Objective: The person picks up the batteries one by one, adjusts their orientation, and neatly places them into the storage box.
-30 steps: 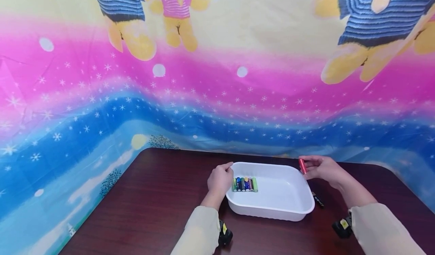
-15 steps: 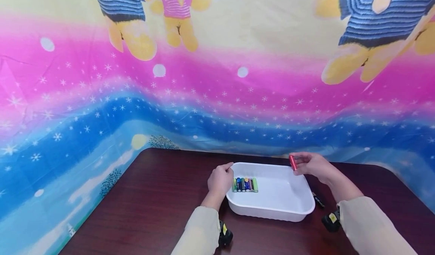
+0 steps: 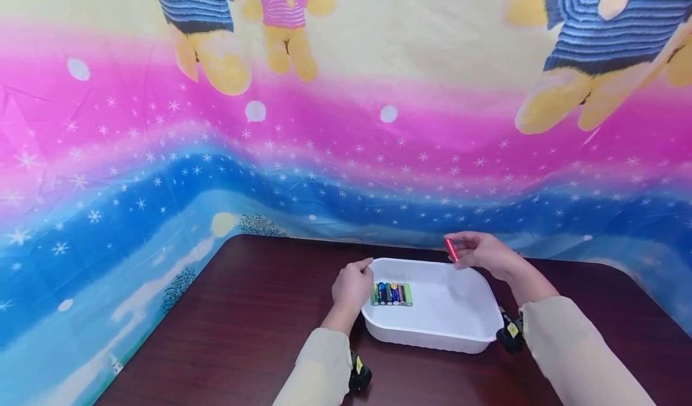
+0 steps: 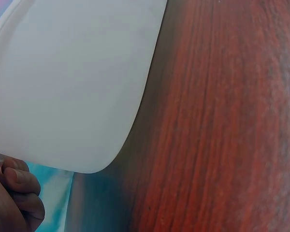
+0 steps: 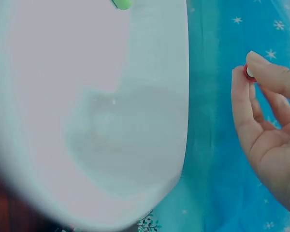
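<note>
My right hand (image 3: 486,256) pinches a red battery (image 3: 451,250) between thumb and fingertips, above the far rim of a white rectangular tray (image 3: 443,319). In the right wrist view the battery (image 5: 250,72) shows its round end, with the tray beside it. At the tray's left side my left hand (image 3: 350,286) grips the rim; its curled fingers (image 4: 31,205) show at the tray's corner in the left wrist view. A row of several coloured batteries (image 3: 391,294) lies side by side inside the tray, against its left part.
The tray stands on a dark red-brown wooden table (image 3: 259,322). Behind the table hangs a cloth (image 3: 346,154) printed with teddy bears and snowflakes. Each wrist wears a black camera, such as the right one (image 3: 510,333), close to the tray's right side.
My right hand has moved left with the red battery, from beside the tray's far right corner to over its far rim. The left hand stays on the tray.
</note>
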A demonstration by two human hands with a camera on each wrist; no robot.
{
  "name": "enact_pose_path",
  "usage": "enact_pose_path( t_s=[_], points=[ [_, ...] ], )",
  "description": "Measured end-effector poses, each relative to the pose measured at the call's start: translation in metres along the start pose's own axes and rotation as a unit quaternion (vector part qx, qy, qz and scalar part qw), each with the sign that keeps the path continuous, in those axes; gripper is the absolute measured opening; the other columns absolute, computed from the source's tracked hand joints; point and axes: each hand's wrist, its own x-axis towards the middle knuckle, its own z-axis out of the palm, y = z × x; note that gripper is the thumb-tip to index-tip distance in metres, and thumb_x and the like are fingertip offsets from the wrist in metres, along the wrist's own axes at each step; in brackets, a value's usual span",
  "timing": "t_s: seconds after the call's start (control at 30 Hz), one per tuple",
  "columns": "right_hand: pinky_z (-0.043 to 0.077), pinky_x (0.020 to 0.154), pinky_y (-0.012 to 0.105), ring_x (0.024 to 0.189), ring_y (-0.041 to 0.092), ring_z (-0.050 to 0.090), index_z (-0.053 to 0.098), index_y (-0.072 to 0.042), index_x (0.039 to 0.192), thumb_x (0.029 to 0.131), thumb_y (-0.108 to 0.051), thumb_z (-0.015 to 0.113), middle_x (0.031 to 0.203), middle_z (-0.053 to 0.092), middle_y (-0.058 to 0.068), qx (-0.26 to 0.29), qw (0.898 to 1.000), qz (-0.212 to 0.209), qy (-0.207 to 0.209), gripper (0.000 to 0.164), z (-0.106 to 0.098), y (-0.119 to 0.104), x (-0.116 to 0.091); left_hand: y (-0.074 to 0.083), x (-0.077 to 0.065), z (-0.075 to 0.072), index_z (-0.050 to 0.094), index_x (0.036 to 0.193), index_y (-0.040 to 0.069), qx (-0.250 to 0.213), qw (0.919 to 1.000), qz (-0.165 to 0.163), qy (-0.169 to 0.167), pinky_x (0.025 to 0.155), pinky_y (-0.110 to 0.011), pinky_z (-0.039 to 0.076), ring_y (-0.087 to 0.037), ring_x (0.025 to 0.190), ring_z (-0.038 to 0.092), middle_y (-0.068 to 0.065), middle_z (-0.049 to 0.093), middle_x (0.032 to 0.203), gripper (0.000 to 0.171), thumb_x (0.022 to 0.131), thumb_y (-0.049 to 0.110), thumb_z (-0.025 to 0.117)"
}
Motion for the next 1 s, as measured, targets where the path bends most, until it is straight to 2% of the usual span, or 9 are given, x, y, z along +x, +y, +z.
enact_pose_path(
  t_s=[0.2,0.27,0.47,0.8,1.0],
  points=[
    [0.05,0.082,0.042,0.102,0.031,0.057,0.041,0.002,0.136,0.073,0.009,0.069,0.116,0.054,0.021,0.018,0.997,-0.049,-0.054,0.069,0.002,-0.006,0.006,0.001,-0.001,-0.001,0.065,0.12,0.026,0.001,1.0,0.0,0.001,0.057,-0.032,0.043,-0.017,0.08,0.063,0.0,0.068,0.084,0.03,0.092,0.024,0.052],
    [0.05,0.082,0.042,0.102,0.031,0.056,0.042,0.001,0.135,0.073,0.01,0.068,0.116,0.054,0.02,0.018,0.995,-0.063,-0.071,0.067,0.002,-0.007,0.009,0.0,-0.001,-0.001,0.064,0.12,0.026,0.001,1.0,-0.001,-0.001,0.057,-0.032,0.042,-0.017,0.077,0.063,0.0,0.065,0.074,0.031,0.092,0.024,0.052],
    [0.05,0.08,0.041,0.104,0.037,0.054,0.049,-0.003,0.131,0.074,0.013,0.065,0.113,0.055,0.019,0.017,0.993,-0.073,-0.091,0.062,0.011,-0.007,0.014,0.0,0.0,0.0,0.064,0.121,0.026,0.002,1.0,-0.003,-0.006,0.056,-0.031,0.041,-0.016,0.07,0.06,0.003,0.054,0.058,0.031,0.093,0.024,0.051],
    [0.052,0.077,0.04,0.103,0.041,0.054,0.052,-0.005,0.128,0.075,0.015,0.062,0.112,0.057,0.017,0.001,0.99,-0.085,-0.11,0.057,0.021,-0.006,0.025,-0.001,0.0,0.0,0.064,0.121,0.025,0.0,1.0,0.002,-0.002,0.058,-0.031,0.043,-0.016,0.074,0.062,0.004,0.055,0.06,0.031,0.093,0.024,0.053],
    [0.052,0.077,0.04,0.101,0.04,0.054,0.052,-0.003,0.128,0.074,0.016,0.063,0.11,0.056,0.021,-0.001,0.988,-0.08,-0.134,0.058,0.025,0.0,0.035,0.0,0.0,0.0,0.065,0.12,0.025,0.002,1.0,0.005,0.004,0.063,-0.034,0.047,-0.019,0.084,0.064,0.0,0.068,0.084,0.03,0.092,0.024,0.053]
  ],
)
